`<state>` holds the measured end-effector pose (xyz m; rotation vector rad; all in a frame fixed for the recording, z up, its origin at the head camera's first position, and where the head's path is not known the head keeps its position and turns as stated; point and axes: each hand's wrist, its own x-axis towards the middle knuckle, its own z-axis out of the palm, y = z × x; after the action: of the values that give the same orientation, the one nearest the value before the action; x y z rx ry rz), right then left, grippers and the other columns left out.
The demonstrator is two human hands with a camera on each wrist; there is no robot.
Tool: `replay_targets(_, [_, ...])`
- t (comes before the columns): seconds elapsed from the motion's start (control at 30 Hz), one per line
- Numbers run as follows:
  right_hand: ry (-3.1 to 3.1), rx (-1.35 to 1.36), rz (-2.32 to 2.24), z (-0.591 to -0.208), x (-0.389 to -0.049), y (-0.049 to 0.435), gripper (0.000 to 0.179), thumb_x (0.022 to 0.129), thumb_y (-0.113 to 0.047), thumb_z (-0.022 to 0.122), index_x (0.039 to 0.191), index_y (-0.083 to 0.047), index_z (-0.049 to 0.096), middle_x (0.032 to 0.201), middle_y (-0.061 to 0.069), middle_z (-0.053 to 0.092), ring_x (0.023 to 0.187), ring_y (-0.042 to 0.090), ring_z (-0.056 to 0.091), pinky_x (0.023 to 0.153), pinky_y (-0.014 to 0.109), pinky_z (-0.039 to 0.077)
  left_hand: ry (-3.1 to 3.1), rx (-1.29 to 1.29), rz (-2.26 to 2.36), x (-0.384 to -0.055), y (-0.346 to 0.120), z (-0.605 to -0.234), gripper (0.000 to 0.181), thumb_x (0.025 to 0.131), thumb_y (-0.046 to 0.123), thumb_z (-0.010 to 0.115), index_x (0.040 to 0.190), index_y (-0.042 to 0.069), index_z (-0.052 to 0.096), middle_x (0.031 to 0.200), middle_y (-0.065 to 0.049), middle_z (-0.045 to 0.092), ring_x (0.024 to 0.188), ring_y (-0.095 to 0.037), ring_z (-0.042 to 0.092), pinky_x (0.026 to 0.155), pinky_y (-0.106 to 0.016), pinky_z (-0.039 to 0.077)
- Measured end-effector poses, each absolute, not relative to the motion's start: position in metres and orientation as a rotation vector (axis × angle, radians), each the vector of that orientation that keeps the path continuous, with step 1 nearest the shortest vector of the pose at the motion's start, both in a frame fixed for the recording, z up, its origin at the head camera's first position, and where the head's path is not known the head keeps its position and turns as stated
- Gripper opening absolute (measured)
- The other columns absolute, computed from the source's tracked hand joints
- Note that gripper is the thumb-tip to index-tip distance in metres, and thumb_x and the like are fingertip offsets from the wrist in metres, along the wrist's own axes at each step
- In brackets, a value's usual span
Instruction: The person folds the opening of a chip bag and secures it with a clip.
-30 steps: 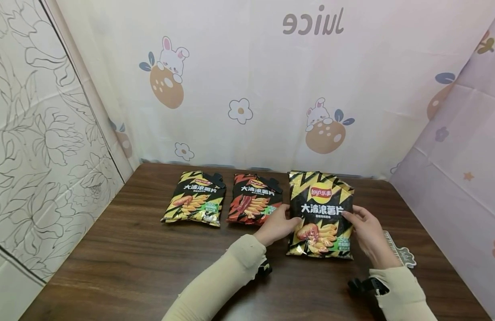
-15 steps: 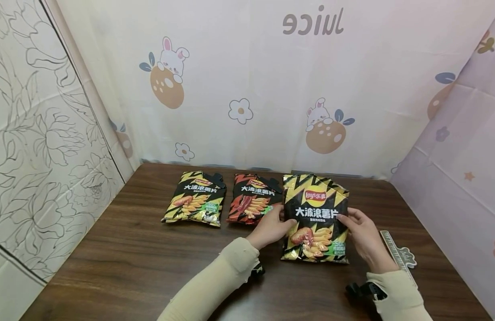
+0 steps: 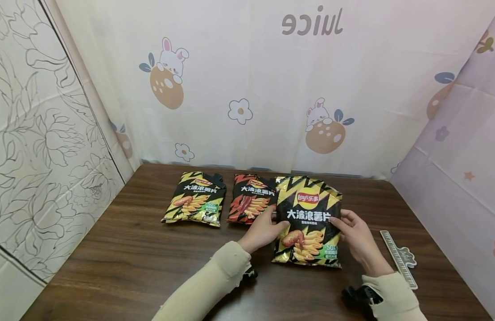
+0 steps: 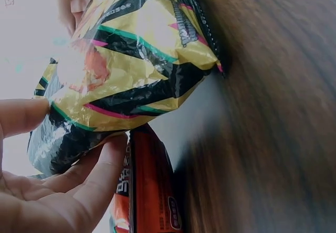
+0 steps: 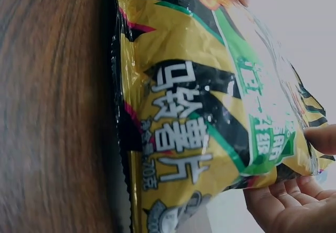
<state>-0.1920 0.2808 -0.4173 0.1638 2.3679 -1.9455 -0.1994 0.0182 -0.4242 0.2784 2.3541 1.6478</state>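
Both hands hold a yellow-and-black chip bag (image 3: 307,243) by its sides, its printed front toward the head camera. The left hand (image 3: 261,229) pinches its left edge, thumb in front and fingers behind. On the opposite edge, the right hand (image 3: 357,238) grips with the thumb in front. The bag's upper right corner looks cut or folded away. In the left wrist view, the bag's bottom seam is close to the table, and a red chip bag (image 4: 152,186) stands behind the left fingers. Whether the held bag touches the table I cannot tell.
Another yellow-and-black chip bag (image 3: 195,200) lies at the back left, a dark clip (image 3: 218,179) at its top right corner. The red bag's right side is hidden behind the held bag. A pale ruler-like strip (image 3: 397,258) with a scalloped piece lies on the table (image 3: 111,267) at right.
Both hands have moved the held chip bag left and slightly toward the front. It now covers more of the red chip bag, and more of the pale strip shows beside the right wrist.
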Motion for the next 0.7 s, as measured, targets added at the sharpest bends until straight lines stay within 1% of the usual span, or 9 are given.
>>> replay_targets(0.17, [2.371,0.168,-1.925,-0.418,-0.191,0.275,0.052,0.099,-0.028,0.059,0.136,0.000,0.037,0.098,-0.018,0.060,0.085,-0.002,0.065,0.075,0.025,0.056,2.355,0.259,1.644,-0.198,0.013,-0.426,0.076,0.095,0.043,0.060,0.155,0.011,0.026,0.151,-0.017,0.041,0.133,-0.035,0.048,0.101,-0.053,0.046])
replay_targets(0.3, [2.347,0.152,-1.946,-0.418,-0.190,0.272,0.051,0.099,-0.027,0.059,0.135,0.000,0.037,0.098,-0.018,0.060,0.085,-0.001,0.066,0.075,0.025,0.056,2.357,0.247,1.649,-0.195,0.009,-0.427,0.075,0.095,0.044,0.061,0.155,0.012,0.027,0.152,-0.016,0.040,0.134,-0.036,0.047,0.102,-0.054,0.045])
replay_targets(0.5, [2.316,0.096,-1.968,-0.419,-0.189,0.266,0.051,0.099,-0.026,0.060,0.134,0.001,0.037,0.102,-0.015,0.061,0.088,0.000,0.066,0.077,0.027,0.057,2.370,0.226,1.663,-0.192,0.003,-0.427,0.076,0.094,0.044,0.062,0.154,0.011,0.029,0.150,-0.018,0.042,0.133,-0.036,0.048,0.100,-0.054,0.046])
replay_targets(0.7, [2.307,0.064,-1.962,-0.420,-0.189,0.258,0.049,0.099,-0.025,0.060,0.133,0.001,0.037,0.105,-0.011,0.061,0.089,0.001,0.066,0.077,0.027,0.057,2.402,0.211,1.663,-0.190,-0.003,-0.429,0.078,0.094,0.045,0.063,0.153,0.008,0.028,0.149,-0.019,0.043,0.133,-0.037,0.047,0.101,-0.055,0.045])
